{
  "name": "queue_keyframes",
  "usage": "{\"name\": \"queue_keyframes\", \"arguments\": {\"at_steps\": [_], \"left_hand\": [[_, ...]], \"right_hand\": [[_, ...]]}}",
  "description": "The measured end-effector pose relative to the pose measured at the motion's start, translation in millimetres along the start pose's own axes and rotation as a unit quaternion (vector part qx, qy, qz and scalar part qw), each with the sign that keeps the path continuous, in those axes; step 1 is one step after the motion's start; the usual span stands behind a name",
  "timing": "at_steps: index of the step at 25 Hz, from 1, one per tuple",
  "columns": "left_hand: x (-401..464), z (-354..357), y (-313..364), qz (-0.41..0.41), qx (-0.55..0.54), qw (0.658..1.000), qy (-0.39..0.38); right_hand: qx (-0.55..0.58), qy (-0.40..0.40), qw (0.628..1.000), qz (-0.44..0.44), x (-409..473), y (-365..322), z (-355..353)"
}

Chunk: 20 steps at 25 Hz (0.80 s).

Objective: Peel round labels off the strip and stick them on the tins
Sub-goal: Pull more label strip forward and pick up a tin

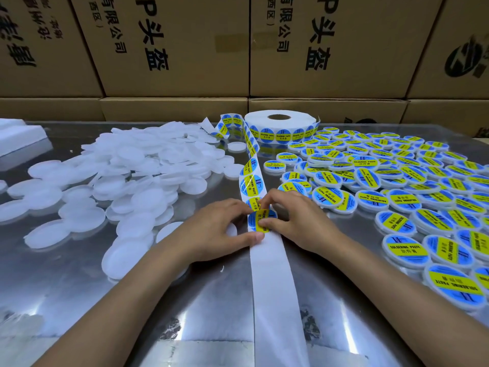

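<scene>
Nearest the lens, our two forearms reach in from the bottom corners over the bare white backing strip (pixel 275 282), which runs up the middle of the shiny counter (pixel 211 308) toward the label roll (pixel 280 125) at upper centre. At mid-frame our left hand (pixel 219 229) holds the strip, thumb pressed on it just below the next round label (pixel 262 220), with a plain white tin (pixel 231 230) partly tucked under the palm. Our right hand (pixel 293 218) has its grip pinched on that label, thumb and fingertips at its edge, so the label sits between both hands, seemingly half lifted from the backing; how far it has come free we cannot tell. Unlabelled white tins (pixel 127 181) lie heaped across the left of the frame, and labelled tins (pixel 397 197) with blue and yellow faces crowd the right. From here we judge the main risks to be the label folding onto itself or creasing if we pull too steeply, sticking to our own fingertips, or landing off-centre on the tin because our hand hides most of it. The slack strip could also drag nearby labelled tins as it is pulled along.
</scene>
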<state>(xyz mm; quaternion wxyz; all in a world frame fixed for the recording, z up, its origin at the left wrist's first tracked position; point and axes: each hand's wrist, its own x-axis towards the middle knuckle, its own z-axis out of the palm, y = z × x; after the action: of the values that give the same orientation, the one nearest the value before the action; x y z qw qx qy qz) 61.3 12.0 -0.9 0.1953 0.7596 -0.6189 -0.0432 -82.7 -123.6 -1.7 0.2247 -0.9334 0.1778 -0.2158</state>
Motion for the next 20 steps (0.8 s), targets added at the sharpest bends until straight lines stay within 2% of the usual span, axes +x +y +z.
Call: {"name": "queue_keyframes", "arguments": {"at_steps": [3, 6, 11, 14, 20], "left_hand": [[-2.8, -4.4, 1.4, 0.003, 0.022, 0.997, -0.069], [-5.8, -8.3, 5.0, 0.0, 0.041, 0.994, -0.102], [-8.7, -10.9, 11.1, 0.0, 0.039, 0.991, -0.129], [-10.3, -8.6, 15.4, 0.024, 0.032, 0.991, -0.13], [-11.9, -15.0, 15.1, 0.039, -0.001, 0.994, -0.1]], "right_hand": [[0.16, 0.026, 0.986, 0.024, 0.1, -4.3, -3.8], [0.321, 0.058, 0.942, 0.081, 2.0, -10.5, -10.4], [0.472, 0.015, 0.87, 0.14, 2.1, -15.5, -16.3], [0.529, 0.005, 0.838, 0.133, 1.4, -14.9, -15.2], [0.557, -0.048, 0.813, 0.165, -1.8, -12.8, -11.9]]}}
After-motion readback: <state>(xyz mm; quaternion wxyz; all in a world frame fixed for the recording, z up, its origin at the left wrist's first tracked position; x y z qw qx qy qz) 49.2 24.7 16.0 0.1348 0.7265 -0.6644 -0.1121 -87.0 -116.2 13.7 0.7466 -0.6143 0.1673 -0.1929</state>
